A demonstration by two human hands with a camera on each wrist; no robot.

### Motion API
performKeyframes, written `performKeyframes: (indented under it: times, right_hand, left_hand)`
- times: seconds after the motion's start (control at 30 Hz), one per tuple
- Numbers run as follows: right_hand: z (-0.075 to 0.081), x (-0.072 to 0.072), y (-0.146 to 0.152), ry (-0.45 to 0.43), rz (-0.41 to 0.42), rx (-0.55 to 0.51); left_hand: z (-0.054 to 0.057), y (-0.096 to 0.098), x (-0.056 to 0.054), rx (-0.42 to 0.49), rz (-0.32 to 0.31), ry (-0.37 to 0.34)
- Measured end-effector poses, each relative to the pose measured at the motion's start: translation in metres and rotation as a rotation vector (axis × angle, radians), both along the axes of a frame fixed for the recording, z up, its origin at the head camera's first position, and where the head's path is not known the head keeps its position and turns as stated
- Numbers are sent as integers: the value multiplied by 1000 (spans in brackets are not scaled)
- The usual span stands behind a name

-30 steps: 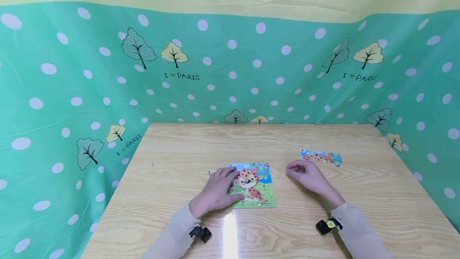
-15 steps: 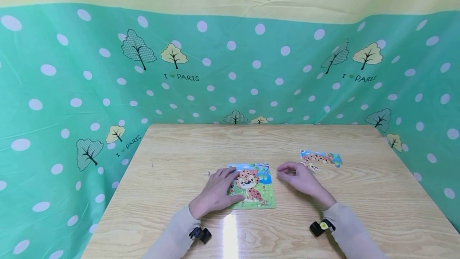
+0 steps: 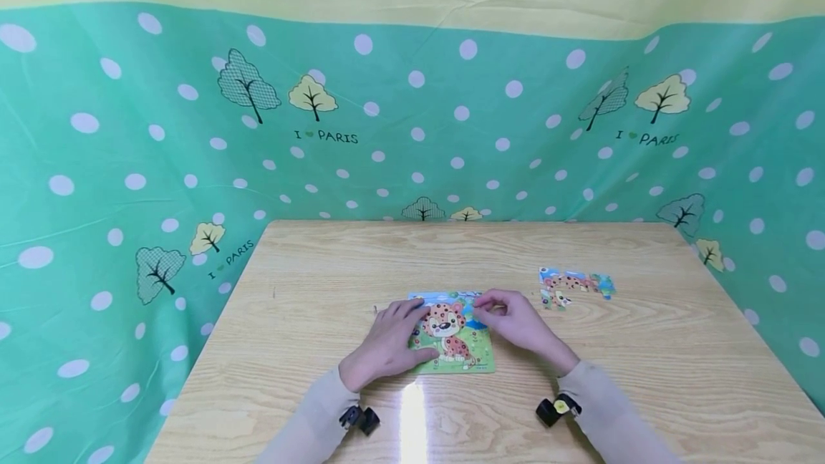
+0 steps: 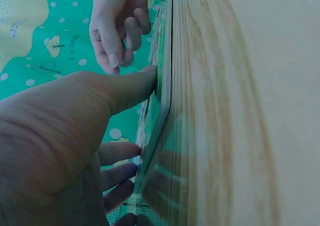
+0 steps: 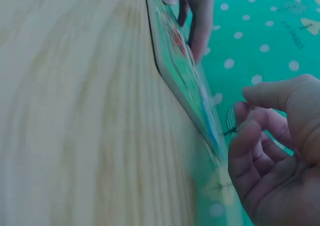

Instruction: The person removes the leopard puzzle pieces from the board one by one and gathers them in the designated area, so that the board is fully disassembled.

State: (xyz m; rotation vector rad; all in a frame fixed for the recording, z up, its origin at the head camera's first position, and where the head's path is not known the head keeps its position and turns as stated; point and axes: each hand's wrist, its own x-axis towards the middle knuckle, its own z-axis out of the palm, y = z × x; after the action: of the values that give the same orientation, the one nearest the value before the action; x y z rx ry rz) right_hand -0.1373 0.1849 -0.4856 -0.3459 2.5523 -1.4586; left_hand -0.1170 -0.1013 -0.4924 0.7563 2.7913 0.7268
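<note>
A square picture puzzle with a spotted cartoon leopard lies on the wooden table. My left hand rests spread over its left side, thumb on the lower part of the picture. In the left wrist view that thumb touches the puzzle's face near the edge. My right hand is at the puzzle's upper right, its fingertips overlapping the blue corner in the head view. Its fingers are loosely curled in the right wrist view, thumb close to the index finger, and nothing shows between them.
Several joined or closely laid puzzle pieces, with parts of a leopard and blue sky, lie at the right back of the table. Just below their left end are further pieces. A green dotted curtain hangs behind the table.
My right hand has moved left, from near the loose pieces to the puzzle's upper right corner, uncovering the pieces below the row. My left hand has stayed in place.
</note>
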Motion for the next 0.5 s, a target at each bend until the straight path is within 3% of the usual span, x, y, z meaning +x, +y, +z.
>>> performKeyframes:
  times: [0.17, 0.3, 0.5]
  right_hand:
    - [1, 3, -13, -60, 44, -39]
    - [1, 4, -24, -43, 93, -42]
    - [-3, 3, -38, 8, 166, 86]
  left_hand:
    - [0, 0, 0, -1, -3, 1]
    - [0, -1, 0, -6, -2, 10]
    - [-1, 0, -1, -3, -6, 14]
